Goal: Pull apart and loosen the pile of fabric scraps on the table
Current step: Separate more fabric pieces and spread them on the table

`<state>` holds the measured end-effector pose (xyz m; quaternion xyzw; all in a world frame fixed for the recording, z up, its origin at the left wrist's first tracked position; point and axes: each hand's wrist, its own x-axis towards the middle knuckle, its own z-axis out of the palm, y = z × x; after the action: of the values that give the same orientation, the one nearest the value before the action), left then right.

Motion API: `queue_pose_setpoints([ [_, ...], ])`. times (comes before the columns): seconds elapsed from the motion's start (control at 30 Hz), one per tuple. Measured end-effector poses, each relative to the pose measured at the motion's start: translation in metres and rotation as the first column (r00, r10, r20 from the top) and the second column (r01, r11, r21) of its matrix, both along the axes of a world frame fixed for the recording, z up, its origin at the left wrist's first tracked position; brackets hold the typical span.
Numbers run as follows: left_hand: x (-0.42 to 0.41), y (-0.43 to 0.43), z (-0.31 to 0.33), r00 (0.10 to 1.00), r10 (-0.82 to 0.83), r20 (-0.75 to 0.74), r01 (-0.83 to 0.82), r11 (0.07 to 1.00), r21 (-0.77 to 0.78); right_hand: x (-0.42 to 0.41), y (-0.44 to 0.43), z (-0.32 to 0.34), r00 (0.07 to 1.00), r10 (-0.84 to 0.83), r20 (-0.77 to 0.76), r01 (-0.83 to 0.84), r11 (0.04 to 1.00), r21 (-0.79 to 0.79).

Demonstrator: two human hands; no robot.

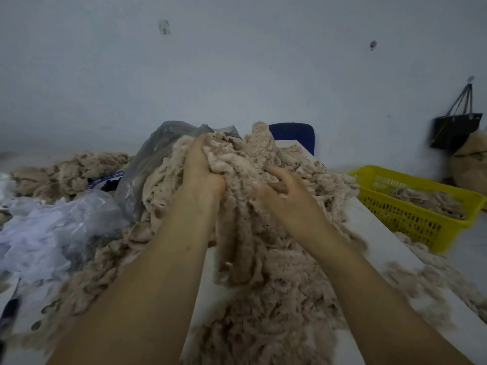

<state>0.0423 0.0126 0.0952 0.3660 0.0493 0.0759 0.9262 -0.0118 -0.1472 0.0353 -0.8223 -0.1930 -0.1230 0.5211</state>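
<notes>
Both hands sit close atop the pile — your left hand grips a clump, fingertips buried; your right hand rests loose-fingered, blurred.

Textile workshop; scrap heaps; basket

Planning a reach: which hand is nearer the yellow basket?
Right. The right hand is on the pile, the yellow basket off to its right; the left hand grips it farther left.
</notes>
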Motion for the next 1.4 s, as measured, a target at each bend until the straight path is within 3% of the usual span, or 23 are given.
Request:
queue_pose_setpoints([
  [0.1, -0.006, -0.028, 0.002, 0.998, -0.058, 0.017, 0.056, 0.992, 0.114, 0.004, 0.018, 0.010, 0.968, 0.241, -0.064, -0.226, 0.956, 0.186],
  [0.2, -0.006, -0.037, -0.001, 0.988, -0.142, 0.056, 0.133, 0.981, 0.141, 0.010, 0.011, 0.012, 0.914, 0.380, -0.146, -0.298, 0.869, 0.395],
  [0.3, -0.012, -0.042, -0.007, 0.956, -0.294, 0.018, 0.283, 0.934, 0.217, 0.012, -0.005, 0.003, 0.911, 0.305, -0.277, -0.199, 0.915, 0.350],
  [0.4, -0.018, -0.049, -0.017, 0.932, -0.354, -0.074, 0.348, 0.823, 0.450, 0.021, -0.026, -0.013, 0.917, 0.152, -0.368, -0.011, 0.934, 0.358],
  [0.43, -0.019, -0.051, -0.024, 0.923, -0.369, -0.107, 0.370, 0.779, 0.506, 0.027, -0.038, -0.016, 0.912, 0.145, -0.384, 0.068, 0.869, 0.490],
  [0.47, -0.020, -0.053, -0.032, 0.906, -0.400, -0.137, 0.409, 0.746, 0.525, 0.033, -0.054, -0.017, 0.914, 0.169, -0.369, 0.137, 0.727, 0.673],
  [0.5, -0.022, -0.055, -0.040, 0.888, -0.433, -0.155, 0.445, 0.727, 0.523, 0.038, -0.072, -0.017, 0.927, 0.221, -0.303, 0.155, 0.509, 0.847],
  [0.53, -0.023, -0.056, -0.047, 0.876, -0.453, -0.166, 0.468, 0.715, 0.519, 0.043, -0.088, -0.020, 0.948, 0.235, -0.215, 0.141, 0.297, 0.944],
  [0.57, -0.023, -0.057, -0.054, 0.872, -0.460, -0.169, 0.475, 0.708, 0.522, 0.045, -0.099, -0.025, 0.958, 0.232, -0.168, 0.131, 0.165, 0.978],
  [0.6, -0.021, -0.058, -0.061, 0.871, -0.456, -0.181, 0.475, 0.692, 0.543, 0.045, -0.104, -0.035, 0.957, 0.224, -0.186, 0.162, 0.122, 0.979],
  [0.73, -0.015, -0.060, -0.085, 0.914, -0.342, -0.217, 0.369, 0.480, 0.796, 0.050, -0.078, -0.077, 0.826, 0.094, -0.555, 0.489, 0.370, 0.790],
  [0.8, -0.016, -0.057, -0.106, 0.926, -0.298, -0.234, 0.301, 0.201, 0.932, 0.052, -0.066, -0.077, 0.788, -0.072, -0.612, 0.530, 0.585, 0.614],
  [0.87, -0.014, -0.053, -0.133, 0.932, -0.269, -0.241, 0.210, -0.141, 0.967, 0.056, -0.065, -0.078, 0.817, -0.290, -0.498, 0.460, 0.848, 0.261],
  [0.9, -0.012, -0.050, -0.146, 0.951, -0.229, -0.206, 0.151, -0.236, 0.960, 0.057, -0.064, -0.081, 0.854, -0.331, -0.402, 0.376, 0.926, 0.036],
  [0.93, -0.008, -0.047, -0.155, 0.973, -0.175, -0.149, 0.104, -0.243, 0.964, 0.056, -0.060, -0.087, 0.878, -0.353, -0.323, 0.305, 0.933, -0.192],
  [1.0, -0.004, -0.038, -0.155, 0.997, -0.039, -0.065, 0.064, -0.031, 0.997, 0.056, -0.052, -0.098, 0.900, -0.382, -0.210, 0.260, 0.857, -0.445],
  [1.07, 0.004, -0.022, -0.139, 0.988, 0.130, -0.085, 0.026, 0.402, 0.915, 0.053, -0.050, -0.096, 0.883, -0.414, -0.222, 0.333, 0.884, -0.328],
  [1.13, 0.010, 0.001, -0.115, 0.968, 0.189, -0.166, -0.047, 0.783, 0.620, 0.054, -0.058, -0.085, 0.831, -0.466, -0.305, 0.471, 0.880, -0.062],
  [1.2, 0.013, 0.024, -0.095, 0.958, 0.231, -0.172, -0.159, 0.922, 0.354, 0.056, -0.063, -0.072, 0.811, -0.495, -0.313, 0.550, 0.827, 0.118],
  [1.27, 0.013, 0.039, -0.087, 0.937, 0.316, -0.149, -0.239, 0.891, 0.387, 0.055, -0.055, -0.058, 0.842, -0.476, -0.254, 0.528, 0.823, 0.208],
  [1.33, 0.010, 0.045, -0.090, 0.919, 0.381, -0.102, -0.219, 0.709, 0.670, 0.050, -0.045, -0.039, 0.890, -0.402, -0.213, 0.453, 0.829, 0.328],
  [1.37, 0.008, 0.046, -0.094, 0.929, 0.363, -0.071, -0.134, 0.509, 0.850, 0.048, -0.040, -0.029, 0.922, -0.332, -0.200, 0.387, 0.829, 0.405],
  [1.4, 0.004, 0.045, -0.098, 0.952, 0.303, -0.051, -0.017, 0.215, 0.976, 0.046, -0.036, -0.019, 0.949, -0.249, -0.195, 0.314, 0.816, 0.486],
])
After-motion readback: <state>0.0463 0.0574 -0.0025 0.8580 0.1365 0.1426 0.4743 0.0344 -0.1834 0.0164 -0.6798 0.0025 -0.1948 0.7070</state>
